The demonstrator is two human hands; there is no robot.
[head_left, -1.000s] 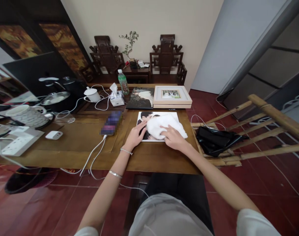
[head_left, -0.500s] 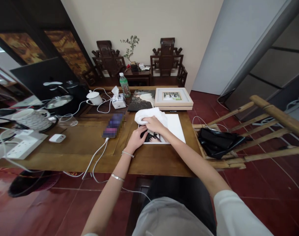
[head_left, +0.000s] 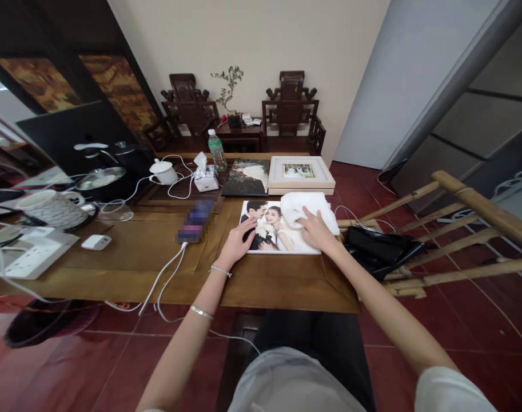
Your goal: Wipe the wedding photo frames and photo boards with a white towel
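A square photo print [head_left: 274, 233] of a couple lies flat on the wooden table [head_left: 166, 269] in front of me. My left hand [head_left: 238, 241] rests on its left edge, fingers spread flat, holding it down. My right hand [head_left: 315, 230] presses a white cloth [head_left: 309, 207] onto the print's right upper corner, fingers lying flat on the cloth. The cloth hangs partly past the print's right edge.
Behind the print lie a dark photo panel [head_left: 247, 177] and a stacked white picture frame [head_left: 300, 171]. A phone [head_left: 195, 220] on a white cable, a tissue box [head_left: 206, 177], a green bottle [head_left: 216, 150], a white cup [head_left: 163, 170], a power strip [head_left: 33, 254] and cookware sit left. A bamboo chair [head_left: 449, 229] with a black bag [head_left: 378, 246] stands right.
My right hand has swept the white cloth from the print's upper left across to its right side, uncovering the couple's picture. My left hand stays on the left edge.
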